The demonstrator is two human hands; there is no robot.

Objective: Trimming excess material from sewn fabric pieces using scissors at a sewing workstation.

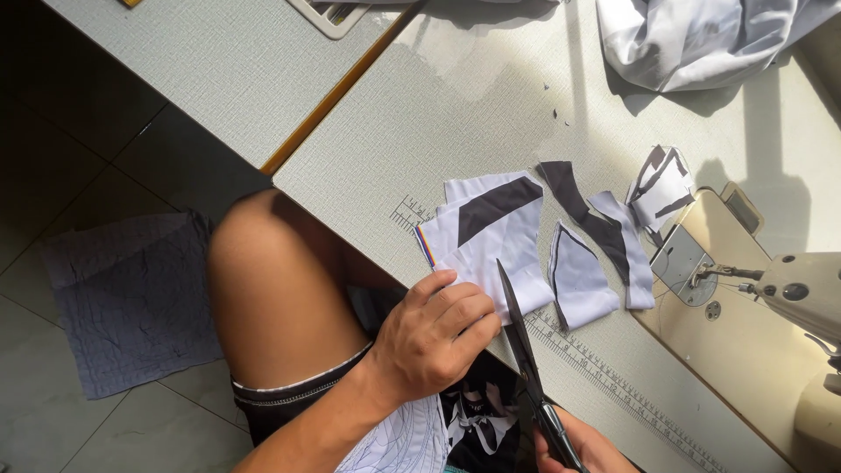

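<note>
My left hand point(435, 335) pinches the near edge of a white fabric piece with a dark band point(491, 229), holding it at the table's front edge. My right hand point(585, 448), mostly cut off at the bottom, grips black-handled scissors point(523, 343). Their blades point up toward the fabric, right beside my left fingers. Several cut white and dark fabric pieces point(589, 254) lie to the right on the table.
A sewing machine point(788, 298) stands at the right on a beige plate. A pile of white cloth point(701, 39) lies at the back right. A ruler scale point(613, 372) runs along the table edge. My bare knee point(276, 289) is below, with a grey cloth point(131, 298) on the floor.
</note>
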